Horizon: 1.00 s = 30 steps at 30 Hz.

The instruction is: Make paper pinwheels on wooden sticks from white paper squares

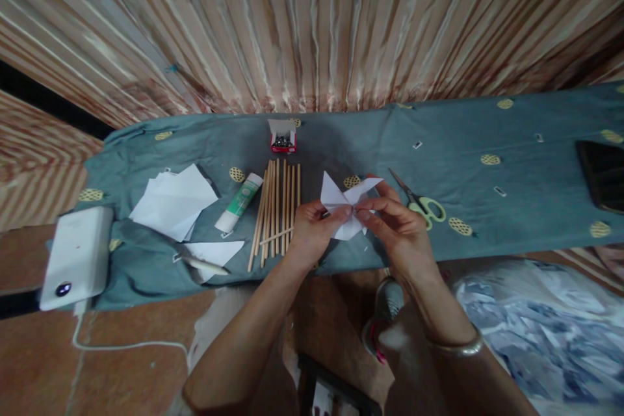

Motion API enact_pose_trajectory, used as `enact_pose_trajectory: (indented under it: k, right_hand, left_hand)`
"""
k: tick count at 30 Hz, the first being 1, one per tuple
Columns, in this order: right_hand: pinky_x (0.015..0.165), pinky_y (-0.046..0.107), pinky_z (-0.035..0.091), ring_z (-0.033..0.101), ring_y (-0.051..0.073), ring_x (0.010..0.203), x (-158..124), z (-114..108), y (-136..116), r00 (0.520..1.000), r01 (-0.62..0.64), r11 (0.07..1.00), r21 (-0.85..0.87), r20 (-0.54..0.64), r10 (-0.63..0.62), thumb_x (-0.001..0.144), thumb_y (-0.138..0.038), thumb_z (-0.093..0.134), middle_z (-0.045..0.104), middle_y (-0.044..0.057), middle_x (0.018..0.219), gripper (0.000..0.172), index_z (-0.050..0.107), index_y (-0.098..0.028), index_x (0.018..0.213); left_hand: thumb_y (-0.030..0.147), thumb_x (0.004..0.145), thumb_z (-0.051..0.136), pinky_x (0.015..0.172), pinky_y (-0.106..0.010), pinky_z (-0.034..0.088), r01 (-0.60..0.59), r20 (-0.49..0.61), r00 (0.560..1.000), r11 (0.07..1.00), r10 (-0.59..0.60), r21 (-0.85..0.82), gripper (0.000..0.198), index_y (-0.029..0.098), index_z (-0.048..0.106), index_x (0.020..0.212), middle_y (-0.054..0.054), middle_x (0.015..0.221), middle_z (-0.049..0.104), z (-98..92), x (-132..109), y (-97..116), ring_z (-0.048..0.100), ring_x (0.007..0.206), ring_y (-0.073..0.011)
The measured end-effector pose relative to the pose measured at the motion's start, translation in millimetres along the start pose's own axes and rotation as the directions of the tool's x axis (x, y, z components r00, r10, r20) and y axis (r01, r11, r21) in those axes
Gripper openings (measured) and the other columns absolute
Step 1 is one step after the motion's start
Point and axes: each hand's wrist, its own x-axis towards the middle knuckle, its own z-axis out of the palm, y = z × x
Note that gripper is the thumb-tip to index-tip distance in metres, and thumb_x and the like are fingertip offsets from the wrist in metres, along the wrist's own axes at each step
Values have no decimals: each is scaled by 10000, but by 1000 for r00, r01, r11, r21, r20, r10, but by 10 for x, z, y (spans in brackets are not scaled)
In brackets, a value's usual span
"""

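Between my hands is a white paper pinwheel (334, 194), its pointed blades spread out over the front of the cloth. My left hand (312, 229) pinches it from the left, thumb near the middle. From the right, my right hand (397, 221) has thumb and index finger closed at its centre; whether a small pin is there I cannot make out. Just left of my left hand lie several wooden sticks (277, 205) side by side. Green-handled scissors (424, 207) rest beside my right hand, blades pointing up and left.
A glue stick (240, 203), a stack of white paper squares (170, 201), a paper scrap with a pen (207, 264) and an open red box of small metal pieces (283, 141) lie on the green cloth. A white power bank (78, 257) sits far left, a dark phone-like object (602, 172) far right.
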Motion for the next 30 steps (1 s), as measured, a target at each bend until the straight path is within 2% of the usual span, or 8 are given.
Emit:
enact_pose_trajectory:
  k: [3, 9, 20, 24, 30]
  right_hand:
    - [1032, 404, 421, 426, 248, 1329, 1, 2, 7, 1000, -21, 999, 35, 5, 21, 759, -237, 714, 553, -4, 1344, 49, 723, -279, 782]
    - [1025, 396, 419, 440, 248, 1313, 2, 5, 6, 999, -37, 998, 42, 12, 36, 764, -247, 711, 510, -21, 1383, 54, 730, -291, 788]
    - [1121, 463, 261, 364, 270, 1364, -1, 41, -21, 999, -32, 997, -64, -1, 32, 777, -284, 689, 502, -6, 1387, 17, 702, -278, 767]
    - [1139, 463, 211, 356, 262, 1364, -1, 54, -20, 999, -36, 998, -56, -5, 36, 776, -292, 687, 482, -13, 1406, 20, 696, -275, 774]
    - [1135, 481, 206, 362, 265, 1358, -1, 68, -3, 999, -54, 998, -30, 6, 54, 779, -306, 683, 491, 0, 1395, 42, 684, -271, 756]
  left_hand:
    - [287, 512, 811, 551, -235, 462, 3, -2, 1000, 1000, -3, 10, 196, 152, 732, 630, -7, 617, 708, 4, -6, 9, 581, 533, -115]
    - [290, 533, 808, 572, -237, 467, -1, 4, 1000, 1000, 1, 12, 192, 156, 734, 647, -8, 640, 711, 3, -17, 11, 588, 554, -117]
    - [292, 554, 776, 558, -236, 458, -74, 2, 997, 993, 75, 96, 183, 154, 733, 666, -15, 671, 710, -24, -9, 14, 587, 575, -127]
    - [316, 561, 779, 577, -247, 467, -55, 22, 998, 994, 53, 94, 212, 152, 735, 688, -20, 676, 711, -51, -22, 27, 599, 589, -138]
    - [310, 508, 821, 625, -254, 478, -36, 68, 997, 998, 32, 45, 278, 156, 737, 723, -22, 710, 720, -53, -39, 71, 613, 623, -140]
